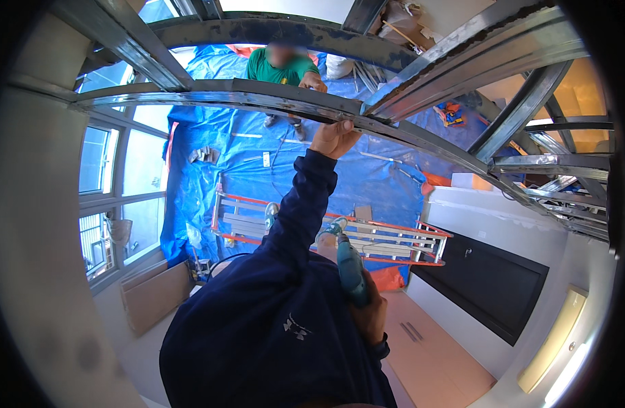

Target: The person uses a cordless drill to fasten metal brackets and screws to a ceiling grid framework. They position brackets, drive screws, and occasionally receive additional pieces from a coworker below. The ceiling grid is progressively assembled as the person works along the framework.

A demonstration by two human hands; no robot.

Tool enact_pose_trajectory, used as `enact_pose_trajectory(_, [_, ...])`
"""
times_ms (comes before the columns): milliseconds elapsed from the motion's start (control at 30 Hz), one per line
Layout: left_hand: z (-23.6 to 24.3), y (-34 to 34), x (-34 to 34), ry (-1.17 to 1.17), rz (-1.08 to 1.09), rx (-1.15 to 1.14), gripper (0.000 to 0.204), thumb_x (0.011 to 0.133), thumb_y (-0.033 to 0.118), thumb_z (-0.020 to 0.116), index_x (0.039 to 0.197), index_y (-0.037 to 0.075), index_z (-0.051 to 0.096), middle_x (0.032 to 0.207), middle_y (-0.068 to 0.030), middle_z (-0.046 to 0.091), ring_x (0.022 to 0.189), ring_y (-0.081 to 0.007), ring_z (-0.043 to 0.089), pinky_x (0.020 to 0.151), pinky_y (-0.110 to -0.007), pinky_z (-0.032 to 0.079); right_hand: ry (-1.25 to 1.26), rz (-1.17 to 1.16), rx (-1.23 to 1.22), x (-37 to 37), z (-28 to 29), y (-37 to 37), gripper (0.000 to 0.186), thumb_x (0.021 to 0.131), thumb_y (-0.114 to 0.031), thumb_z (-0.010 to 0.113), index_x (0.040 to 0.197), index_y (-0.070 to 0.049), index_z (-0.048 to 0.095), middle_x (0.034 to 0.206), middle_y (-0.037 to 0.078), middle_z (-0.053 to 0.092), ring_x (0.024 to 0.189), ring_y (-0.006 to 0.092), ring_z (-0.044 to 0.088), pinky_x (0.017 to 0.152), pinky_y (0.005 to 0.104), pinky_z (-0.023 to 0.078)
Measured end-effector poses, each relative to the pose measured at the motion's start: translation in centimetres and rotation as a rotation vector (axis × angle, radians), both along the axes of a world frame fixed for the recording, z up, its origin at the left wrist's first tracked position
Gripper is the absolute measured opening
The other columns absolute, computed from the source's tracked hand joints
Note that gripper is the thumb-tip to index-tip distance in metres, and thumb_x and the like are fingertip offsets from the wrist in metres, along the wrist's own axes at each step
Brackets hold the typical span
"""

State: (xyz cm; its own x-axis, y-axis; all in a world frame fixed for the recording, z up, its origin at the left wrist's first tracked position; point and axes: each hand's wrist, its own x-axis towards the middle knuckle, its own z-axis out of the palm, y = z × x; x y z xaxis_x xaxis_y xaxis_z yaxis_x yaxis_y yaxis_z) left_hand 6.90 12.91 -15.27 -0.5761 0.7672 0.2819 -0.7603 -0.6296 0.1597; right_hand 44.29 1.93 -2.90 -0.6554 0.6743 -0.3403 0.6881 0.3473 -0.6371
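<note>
From where I stand, the one doing the work has an arm stretched up and away from the chest, the left hand (334, 139) partly closed on a long metal channel (278, 95) of the overhead frame. The thumb lies against its near edge; the other fingers are bent and mostly hidden, so I can't tell how tightly they grip. The channel's long axis runs from side to side, crossing in front of the body, and a broad metal stud (462, 75) meets it just to the right of that hand.

The right hand (370, 314) is held low by the torso, its fingers wrapped around a teal power drill (353, 275). The drill's nose points away from the body, roughly crosswise to the channel, which lies ahead of it and well apart. So the left hand is the nearer one, touching the metal, with the drill back on the body's side.

Beyond the channel a co-worker (262, 69) in green reaches one arm up near it; whether they touch it I can't tell. Below, an orange-edged ladder (387, 249) stretches across above a blue tarp (367, 187).
</note>
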Motion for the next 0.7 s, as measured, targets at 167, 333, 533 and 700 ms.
enact_pose_trajectory(167, [-0.8,0.2,-0.1,0.009,-0.024,0.031,0.032,0.087,0.009,0.082,0.114,0.007,0.066,0.115,-0.0033,0.07,0.115,-0.0208,0.064,0.107,-0.041,0.046,0.027,-0.003,-0.008,-0.8,0.5,0.0,0.07,0.081,-0.019,0.08,0.146,-0.01,0.053,0.107,0.027,0.072,0.098,0.0459,0.071,0.079,0.0499,0.059])
enact_pose_trajectory(333, [-1.4,0.4,-0.3,0.041,-0.009,0.005,0.042,0.084,0.019,0.085,0.12,0.008,0.065,0.126,-0.0064,0.066,0.124,-0.025,0.058,0.112,-0.048,0.039,0.013,-0.018,-0.039,-1.7,0.9,0.0,0.07,0.082,-0.02,0.08,0.146,-0.009,0.053,0.107,0.027,0.072,0.1,0.0461,0.07,0.08,0.049,0.059])
enact_pose_trajectory(533, [-0.8,0.2,-0.1,0.027,-0.044,-0.003,0.021,0.086,0.009,0.082,0.102,0.01,0.069,0.105,0.0012,0.07,0.108,-0.0171,0.064,0.104,-0.04,0.046,0.018,-0.051,-0.043,-1.8,1.1,-0.1,0.07,0.081,-0.017,0.08,0.146,-0.009,0.054,0.107,0.027,0.072,0.102,0.0446,0.071,0.081,0.0478,0.059])
enact_pose_trajectory(700, [-0.3,0.1,-0.4,0.045,-0.032,-0.009,0.024,0.085,0.009,0.084,0.104,0.01,0.07,0.105,0.002,0.07,0.11,-0.0176,0.064,0.105,-0.041,0.045,0.078,-0.078,-0.046,-2.3,0.9,-0.1,0.07,0.08,-0.013,0.079,0.146,-0.009,0.054,0.109,0.028,0.071,0.104,0.0445,0.071,0.082,0.0468,0.059])
